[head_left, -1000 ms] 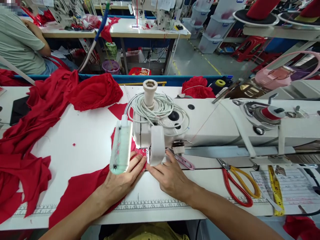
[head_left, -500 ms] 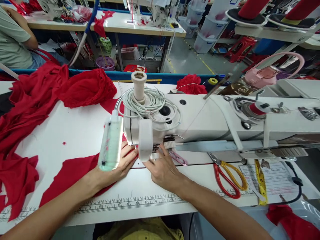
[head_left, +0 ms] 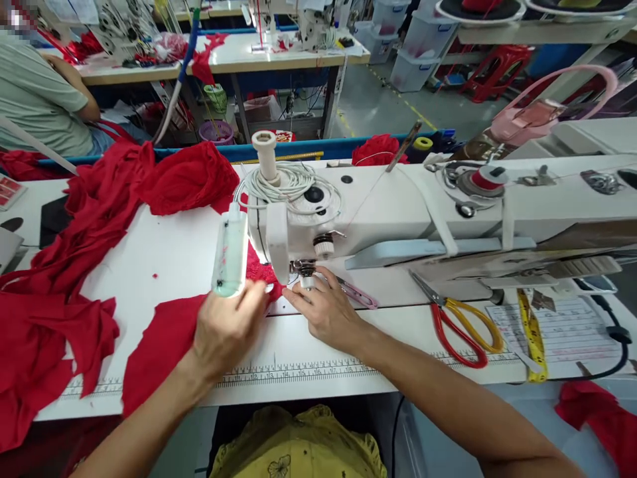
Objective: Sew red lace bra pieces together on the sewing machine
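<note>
My left hand (head_left: 231, 325) is raised beside the lamp, its fingers curled closed. A small shiny tip (head_left: 269, 288) shows at its fingertips; what it belongs to is hidden. My right hand (head_left: 331, 312) rests on the sewing machine bed below the needle area, fingers spread around the small white knob (head_left: 308, 282). Its leftmost fingertips are at the edge of red fabric (head_left: 261, 271), part of which lies under the sewing machine (head_left: 388, 206) head. Another stretch of red cloth (head_left: 159, 338) lies flat left of my left hand. The pale green lamp (head_left: 229, 255) hangs close above that hand.
Red-and-yellow-handled scissors (head_left: 458, 325), a yellow tape measure (head_left: 531, 338) and a written sheet (head_left: 577, 332) lie to the right. Heaped red garments (head_left: 94, 219) cover the left. A printed ruler (head_left: 298, 368) runs along the front edge. A co-worker (head_left: 44, 99) sits at the far left.
My left hand has lifted from lying flat on the cloth and closed. My right hand stays by the needle area with its fingers spread. The camera view has shifted.
</note>
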Demonstrator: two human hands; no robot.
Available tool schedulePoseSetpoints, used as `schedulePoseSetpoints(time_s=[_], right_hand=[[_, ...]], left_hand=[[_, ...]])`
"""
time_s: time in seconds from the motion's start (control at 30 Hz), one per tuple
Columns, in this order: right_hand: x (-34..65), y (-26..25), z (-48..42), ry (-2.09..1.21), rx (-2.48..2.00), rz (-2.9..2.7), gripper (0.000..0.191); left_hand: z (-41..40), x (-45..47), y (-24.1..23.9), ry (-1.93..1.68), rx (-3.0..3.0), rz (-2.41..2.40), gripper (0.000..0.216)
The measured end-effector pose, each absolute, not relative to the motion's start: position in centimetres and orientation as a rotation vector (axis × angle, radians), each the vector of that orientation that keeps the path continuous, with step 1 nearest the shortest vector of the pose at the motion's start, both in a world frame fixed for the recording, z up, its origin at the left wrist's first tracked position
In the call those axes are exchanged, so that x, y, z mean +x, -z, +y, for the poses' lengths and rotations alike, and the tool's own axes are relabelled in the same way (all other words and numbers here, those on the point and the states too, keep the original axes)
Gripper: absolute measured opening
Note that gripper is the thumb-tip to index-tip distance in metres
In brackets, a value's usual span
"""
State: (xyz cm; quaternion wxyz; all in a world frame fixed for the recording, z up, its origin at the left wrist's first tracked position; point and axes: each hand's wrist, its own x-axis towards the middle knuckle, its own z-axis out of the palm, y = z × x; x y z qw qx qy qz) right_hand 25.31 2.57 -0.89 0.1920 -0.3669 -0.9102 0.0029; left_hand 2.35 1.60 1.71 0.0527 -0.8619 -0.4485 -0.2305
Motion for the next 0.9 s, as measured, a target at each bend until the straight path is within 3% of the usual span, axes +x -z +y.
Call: schedulePoseSetpoints(time_s=[0.27,0.5,0.73,0.9], right_hand=[[25.6,1.3,3.2,-0.023,-1.025,-2.427,0.046],[25.5,1.0,3.2,0.000,-1.038,-2.512,0.053],[25.5,1.2,3.3,0.047,-1.059,-2.519,0.055],[25.5,1.1,3.1,-0.092,-1.040,-2.403,0.045]], left_hand=[[-2.3,3.1,-1.5,0.322,-2.523,-1.335,0.047],[0.1,2.8,-1.3,0.486,-2.691,-1.246,0.045],[1.4,2.7,-2.0,0.545,-2.618,-1.896,0.030],[2.9,2.4,-4.2,0.485,-2.789,-2.454,0.034]])
